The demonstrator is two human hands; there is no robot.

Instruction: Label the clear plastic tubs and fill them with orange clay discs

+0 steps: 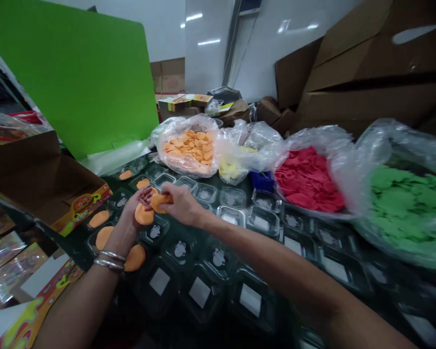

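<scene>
My left hand (132, 211), with bangles on the wrist, holds a small stack of orange round pieces (144, 214) over rows of clear plastic containers (232, 215). My right hand (183, 203) reaches across and pinches one orange piece (161, 200) right beside the left hand's stack. Several containers at the left hold an orange piece each, such as one (103, 236) near my left wrist. The other containers show only a small white insert.
Open plastic bags at the back hold orange pieces (191, 145), yellow pieces (229, 169), red pieces (307, 179) and green pieces (407, 203). A green board (76, 72) stands at the back left. Cardboard boxes (366, 72) are stacked at the right; printed cartons (82, 206) lie at the left.
</scene>
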